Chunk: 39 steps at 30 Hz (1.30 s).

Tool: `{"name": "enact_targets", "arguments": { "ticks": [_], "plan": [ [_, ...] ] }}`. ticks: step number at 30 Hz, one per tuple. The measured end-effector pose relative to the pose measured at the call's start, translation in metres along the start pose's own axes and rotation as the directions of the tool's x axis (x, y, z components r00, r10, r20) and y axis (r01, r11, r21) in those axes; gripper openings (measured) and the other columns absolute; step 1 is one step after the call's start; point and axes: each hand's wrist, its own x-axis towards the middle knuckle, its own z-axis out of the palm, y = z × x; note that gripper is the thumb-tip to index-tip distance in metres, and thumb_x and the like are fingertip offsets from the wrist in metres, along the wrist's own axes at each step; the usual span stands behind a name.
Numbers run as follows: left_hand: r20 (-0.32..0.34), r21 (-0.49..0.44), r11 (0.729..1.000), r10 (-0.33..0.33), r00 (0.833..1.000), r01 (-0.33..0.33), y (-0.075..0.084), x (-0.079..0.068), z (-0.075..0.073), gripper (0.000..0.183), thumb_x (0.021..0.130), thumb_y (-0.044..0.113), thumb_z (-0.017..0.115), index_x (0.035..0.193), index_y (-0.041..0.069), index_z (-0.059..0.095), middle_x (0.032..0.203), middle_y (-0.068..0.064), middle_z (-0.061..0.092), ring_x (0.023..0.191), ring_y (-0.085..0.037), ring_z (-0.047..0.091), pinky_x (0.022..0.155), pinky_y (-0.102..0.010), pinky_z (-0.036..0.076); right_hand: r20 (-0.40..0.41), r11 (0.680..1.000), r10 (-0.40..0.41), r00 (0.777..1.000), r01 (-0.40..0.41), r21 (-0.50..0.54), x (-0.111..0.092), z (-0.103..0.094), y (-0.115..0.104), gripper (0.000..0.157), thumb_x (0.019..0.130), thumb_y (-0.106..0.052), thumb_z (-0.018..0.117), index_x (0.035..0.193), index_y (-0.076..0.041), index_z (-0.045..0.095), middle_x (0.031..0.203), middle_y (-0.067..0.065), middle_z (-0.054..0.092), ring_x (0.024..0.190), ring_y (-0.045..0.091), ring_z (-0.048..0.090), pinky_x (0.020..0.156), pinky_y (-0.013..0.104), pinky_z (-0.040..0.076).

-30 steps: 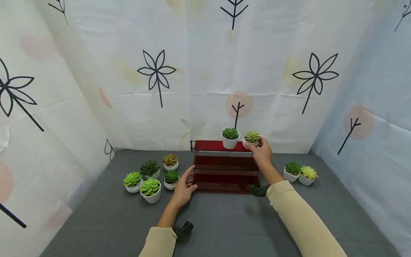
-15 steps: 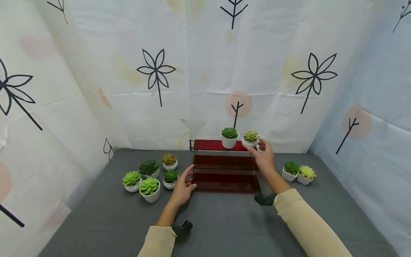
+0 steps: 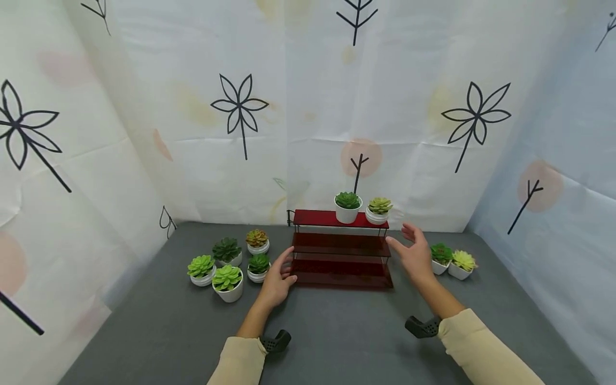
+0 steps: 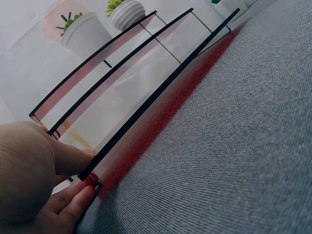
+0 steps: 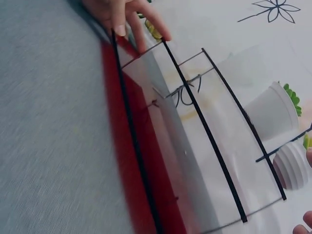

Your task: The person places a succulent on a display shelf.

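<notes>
A tiered rack (image 3: 340,243) with red see-through shelves and black edges stands on the grey cloth. On its top shelf sit a dark green succulent in a smooth white pot (image 3: 347,207) and a yellow-green succulent in a ridged white pot (image 3: 378,210). My left hand (image 3: 277,276) holds the rack's left end, thumb and fingers at the lowest shelf's corner in the left wrist view. Off the rack's right side hovers my right hand (image 3: 415,253), fingers spread and holding nothing; only its fingertips (image 5: 303,229) show at the right wrist view's edge.
Several potted succulents (image 3: 228,283) cluster left of the rack, close to the left hand. Two more, a green one (image 3: 440,259) and a yellow one (image 3: 462,264), stand to the right, behind the right hand. A patterned white cloth wall (image 3: 313,107) rises behind.
My right hand has let go of the ridged pot on the top shelf and drawn back to the right and down. My left hand stays at the rack's left end.
</notes>
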Motion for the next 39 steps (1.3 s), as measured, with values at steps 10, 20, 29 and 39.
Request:
{"name": "enact_targets", "arguments": {
  "ticks": [10,20,29,39],
  "plan": [
    [0.031,-0.018,1.000,0.017,0.999,-0.016,0.042,-0.012,-0.003,0.067,0.086,-0.021,0.055,0.148,-0.004,0.034,0.134,-0.037,0.043,0.117,-0.054,0.047,0.096,-0.061,0.040,-0.054,0.993,-0.075,0.996,0.070,-0.095,-0.018,-0.023,0.014,0.060,0.093,-0.022,0.068,0.143,-0.003,0.042,0.140,0.018,0.047,0.128,0.033,0.044,0.095,0.049,0.042],
    [0.019,-0.024,1.000,0.012,1.000,-0.011,0.020,-0.002,-0.002,0.070,0.086,-0.021,0.057,0.149,0.000,0.034,0.135,-0.034,0.043,0.118,-0.052,0.047,0.096,-0.060,0.040,-0.148,0.975,-0.180,0.973,0.157,-0.156,-0.030,-0.040,0.031,0.052,0.089,-0.010,0.072,0.135,0.002,0.050,0.128,0.021,0.055,0.118,0.034,0.050,0.094,0.046,0.039],
    [0.002,0.016,1.000,0.011,1.000,-0.011,-0.003,0.002,0.001,0.074,0.087,-0.017,0.059,0.150,0.014,0.037,0.136,-0.024,0.047,0.117,-0.043,0.052,0.094,-0.054,0.044,-0.309,0.912,-0.353,0.883,0.251,-0.324,-0.027,-0.060,0.054,0.050,0.079,0.000,0.078,0.125,0.005,0.059,0.118,0.024,0.060,0.106,0.038,0.053,0.085,0.045,0.040],
    [0.007,0.014,1.000,0.000,1.000,-0.001,-0.005,0.001,0.001,0.074,0.088,-0.016,0.059,0.151,0.016,0.037,0.137,-0.024,0.046,0.118,-0.043,0.051,0.095,-0.054,0.044,-0.405,0.931,-0.309,0.860,0.188,-0.312,-0.020,-0.087,0.068,0.052,0.081,0.002,0.076,0.128,0.006,0.057,0.124,0.027,0.057,0.107,0.046,0.048,0.085,0.054,0.036]
  ]
}}
